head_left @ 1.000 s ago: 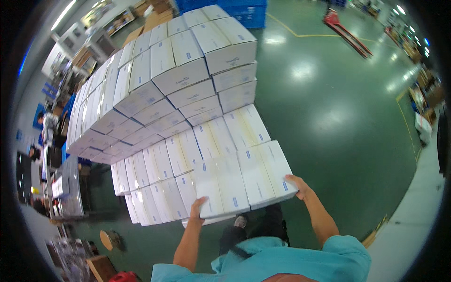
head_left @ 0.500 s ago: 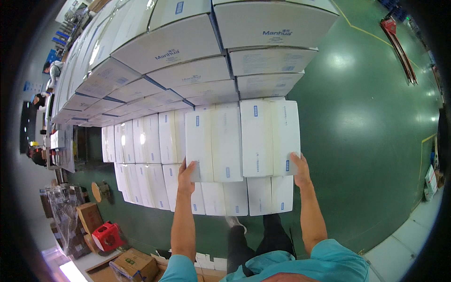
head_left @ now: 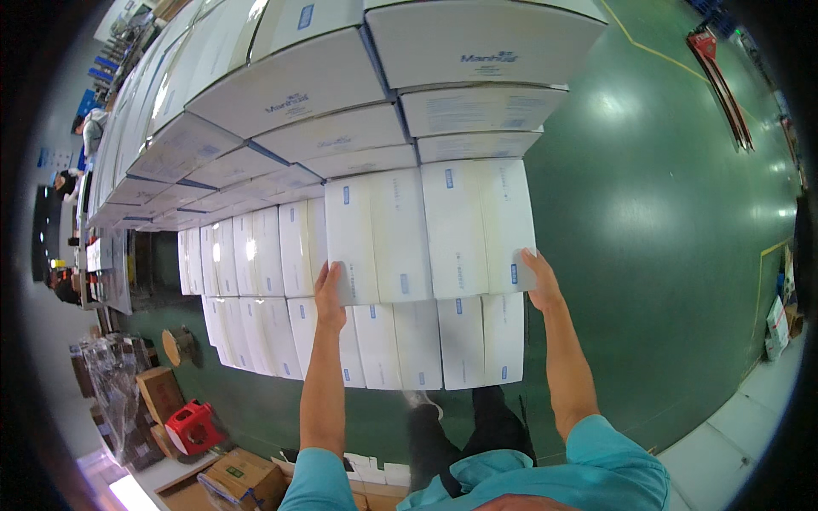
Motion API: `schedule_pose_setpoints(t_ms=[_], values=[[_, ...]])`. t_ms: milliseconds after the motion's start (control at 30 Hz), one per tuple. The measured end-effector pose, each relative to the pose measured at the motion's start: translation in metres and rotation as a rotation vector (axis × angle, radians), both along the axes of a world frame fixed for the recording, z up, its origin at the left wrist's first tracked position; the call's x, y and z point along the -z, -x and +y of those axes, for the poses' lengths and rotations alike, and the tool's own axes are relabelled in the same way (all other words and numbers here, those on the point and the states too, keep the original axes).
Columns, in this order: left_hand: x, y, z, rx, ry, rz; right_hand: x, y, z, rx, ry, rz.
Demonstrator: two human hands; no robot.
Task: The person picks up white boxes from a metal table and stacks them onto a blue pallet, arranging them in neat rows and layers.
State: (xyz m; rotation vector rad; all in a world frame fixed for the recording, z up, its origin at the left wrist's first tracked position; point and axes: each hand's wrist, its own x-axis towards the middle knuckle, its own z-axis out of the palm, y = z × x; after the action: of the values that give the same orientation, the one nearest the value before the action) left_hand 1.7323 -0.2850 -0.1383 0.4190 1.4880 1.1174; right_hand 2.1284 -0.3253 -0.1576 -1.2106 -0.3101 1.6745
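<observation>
Head view: the left hand (head_left: 330,294) is clamped on the left side of the left white box (head_left: 376,238), near its close corner, and the right hand (head_left: 541,279) likewise on the right side of the right white box (head_left: 480,228). Pressed side by side between the hands, both boxes are at the near side of the tall stack (head_left: 290,94), by its right end; whether anything beneath bears them, I cannot tell. Lower boxes (head_left: 398,345) lie in rows along the tall stack's near side. Green floor (head_left: 648,255) spreads right of the tall stack, with a red pallet jack (head_left: 707,68) well apart from it. Well nearer than the tall stack, toward the left, sit a red container (head_left: 194,427) and a brown carton (head_left: 243,479).
</observation>
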Motion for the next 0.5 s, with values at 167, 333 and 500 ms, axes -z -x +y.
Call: schedule_pose_setpoints(t_ms=[167,333,500], values=[[0.000,0.009,-0.010,0.165,0.064,0.203,0.020,-0.006,0.002,-0.014,0.040,0.071],[-0.003,0.000,-0.015,0.150,0.033,0.153,0.009,-0.005,0.003,-0.076,0.034,0.079],[0.002,0.008,-0.014,0.275,-0.032,0.125,0.012,-0.001,0.007,-0.048,0.037,0.091]])
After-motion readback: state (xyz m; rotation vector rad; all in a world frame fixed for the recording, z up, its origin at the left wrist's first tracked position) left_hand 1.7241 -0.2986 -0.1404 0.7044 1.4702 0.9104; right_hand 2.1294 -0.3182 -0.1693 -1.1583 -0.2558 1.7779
